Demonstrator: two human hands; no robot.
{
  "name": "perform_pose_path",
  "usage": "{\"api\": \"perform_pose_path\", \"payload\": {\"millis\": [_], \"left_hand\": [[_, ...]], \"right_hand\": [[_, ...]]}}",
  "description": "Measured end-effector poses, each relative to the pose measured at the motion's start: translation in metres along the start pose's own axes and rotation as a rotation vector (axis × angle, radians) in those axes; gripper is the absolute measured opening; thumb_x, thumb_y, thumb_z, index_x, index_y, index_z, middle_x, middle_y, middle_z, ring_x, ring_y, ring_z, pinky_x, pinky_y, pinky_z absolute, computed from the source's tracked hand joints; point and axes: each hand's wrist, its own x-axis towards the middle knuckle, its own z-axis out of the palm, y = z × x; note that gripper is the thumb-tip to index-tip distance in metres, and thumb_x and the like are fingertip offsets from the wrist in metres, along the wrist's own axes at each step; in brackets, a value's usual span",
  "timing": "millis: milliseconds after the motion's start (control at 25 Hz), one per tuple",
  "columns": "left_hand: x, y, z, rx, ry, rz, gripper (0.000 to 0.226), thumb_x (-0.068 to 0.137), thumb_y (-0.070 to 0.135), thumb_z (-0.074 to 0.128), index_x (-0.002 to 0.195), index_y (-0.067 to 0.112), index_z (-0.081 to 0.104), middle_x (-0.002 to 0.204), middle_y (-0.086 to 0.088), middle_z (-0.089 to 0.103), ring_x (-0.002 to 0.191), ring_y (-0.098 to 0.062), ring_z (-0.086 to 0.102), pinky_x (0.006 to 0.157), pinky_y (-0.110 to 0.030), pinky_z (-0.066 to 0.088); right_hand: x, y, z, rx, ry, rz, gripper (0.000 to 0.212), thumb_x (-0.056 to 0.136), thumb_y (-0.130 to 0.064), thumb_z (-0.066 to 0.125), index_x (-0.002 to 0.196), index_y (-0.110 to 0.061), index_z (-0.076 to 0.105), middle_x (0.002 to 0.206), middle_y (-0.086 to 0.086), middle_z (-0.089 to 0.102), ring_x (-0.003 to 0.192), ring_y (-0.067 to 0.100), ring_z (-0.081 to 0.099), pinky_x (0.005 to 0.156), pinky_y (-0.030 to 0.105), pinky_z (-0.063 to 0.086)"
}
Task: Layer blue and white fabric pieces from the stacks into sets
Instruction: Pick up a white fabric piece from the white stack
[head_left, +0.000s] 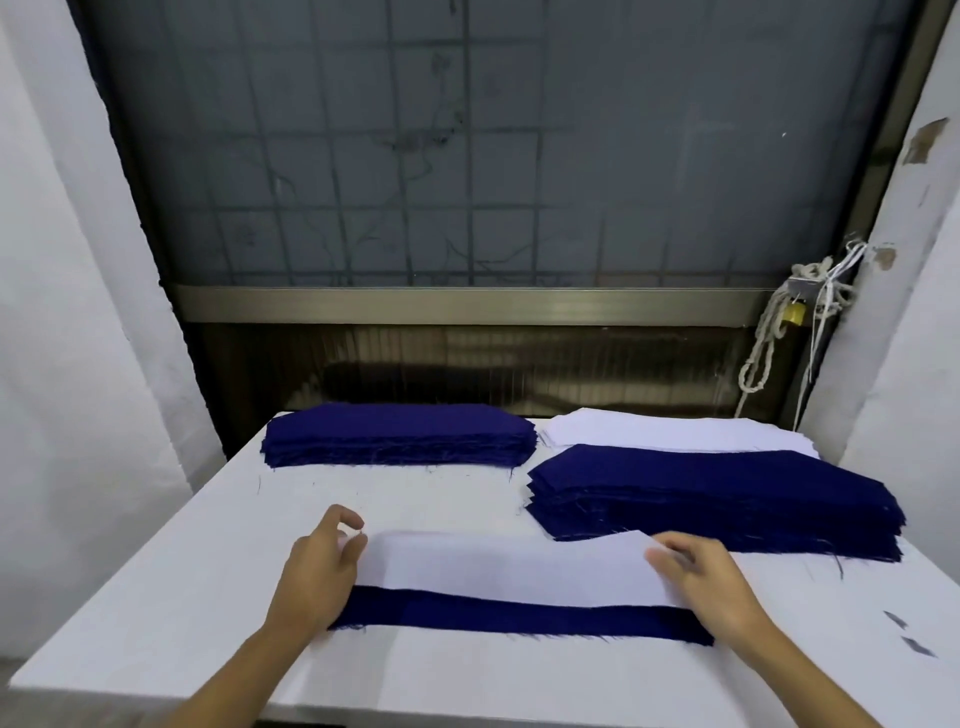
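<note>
right hand (701, 582) pinches the white piece (509, 569) by its lifted right end, left hand (322, 566) curls at its left end, grip unclear; it runs left-right, offset beyond the blue piece (519, 614) beneath

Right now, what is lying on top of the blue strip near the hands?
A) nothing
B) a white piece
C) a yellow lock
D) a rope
B: a white piece lies over the far part of the blue strip, leaving only its near edge showing.
</note>
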Motion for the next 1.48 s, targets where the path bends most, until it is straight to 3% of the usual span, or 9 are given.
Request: {"api": "perform_pose_path", "payload": {"millis": [120,240,320,440,640,1040,1280,1480], "left_hand": [[-0.015,-0.009,0.005,0.011,-0.047,0.046,0.013,0.105,0.022,0.05,0.102,0.035,0.046,0.069,-0.002,0.062,0.052,-0.017,0.063,0.045,-0.019,0.045],[-0.023,-0.013,0.011,0.027,-0.033,0.075,0.022,0.104,0.018,0.044,0.097,0.038,0.046,0.07,0.004,0.066,0.056,-0.01,0.063,0.046,-0.016,0.043],[-0.023,-0.015,0.013,0.06,-0.027,0.085,0.023,0.102,0.016,0.042,0.094,0.037,0.047,0.069,0.01,0.067,0.057,-0.009,0.063,0.046,-0.016,0.043],[-0.022,-0.015,0.013,0.129,0.01,0.088,0.025,0.099,0.011,0.045,0.088,0.033,0.049,0.06,0.003,0.062,0.057,-0.011,0.061,0.044,-0.018,0.04],[-0.025,-0.01,0.017,0.22,0.051,0.14,0.021,0.095,0.005,0.051,0.09,0.025,0.056,0.08,0.012,0.058,0.077,-0.007,0.054,0.059,-0.025,0.043],[-0.022,-0.013,0.017,0.179,0.04,0.133,0.02,0.093,0.0,0.057,0.091,0.02,0.059,0.094,0.009,0.055,0.09,-0.014,0.053,0.076,-0.034,0.049],[-0.023,-0.015,0.017,0.15,0.05,0.111,0.019,0.095,0.003,0.058,0.093,0.022,0.057,0.096,0.011,0.055,0.093,-0.011,0.054,0.075,-0.026,0.045],[-0.021,-0.006,0.012,0.136,0.08,0.123,0.029,0.091,0.003,0.06,0.098,0.031,0.056,0.098,0.018,0.055,0.1,-0.004,0.049,0.071,-0.02,0.041]], "right_hand": [[-0.012,0.009,0.007,-0.105,0.132,0.012,0.012,0.097,-0.021,0.066,0.097,-0.032,0.07,0.089,-0.006,0.074,0.086,0.008,0.067,0.079,0.029,0.052],[-0.014,0.015,0.011,-0.242,0.175,0.03,0.016,0.096,-0.023,0.066,0.1,-0.038,0.063,0.09,-0.005,0.066,0.078,0.012,0.063,0.072,0.031,0.049],[-0.012,0.017,0.014,-0.302,0.186,0.013,0.016,0.097,-0.023,0.065,0.104,-0.037,0.062,0.096,-0.007,0.064,0.085,0.009,0.06,0.07,0.027,0.047],[-0.011,0.019,0.016,-0.369,0.207,-0.052,0.016,0.096,-0.018,0.065,0.107,-0.031,0.064,0.097,-0.017,0.063,0.097,0.009,0.054,0.069,0.023,0.042],[-0.007,0.026,0.017,-0.476,0.23,-0.069,0.017,0.096,-0.013,0.065,0.108,-0.024,0.068,0.1,-0.012,0.061,0.098,0.011,0.05,0.074,0.025,0.045],[-0.003,0.031,0.019,-0.464,0.335,-0.005,0.02,0.094,-0.005,0.064,0.102,-0.022,0.071,0.093,-0.011,0.052,0.092,0.009,0.046,0.067,0.019,0.041],[-0.003,0.032,0.018,-0.408,0.355,0.012,0.021,0.093,-0.004,0.066,0.1,-0.023,0.07,0.098,-0.01,0.053,0.096,0.01,0.046,0.073,0.02,0.043],[-0.004,0.02,0.012,-0.359,0.458,-0.072,0.019,0.094,-0.01,0.065,0.095,-0.029,0.068,0.094,-0.015,0.054,0.092,0.008,0.045,0.06,0.02,0.039]]}}
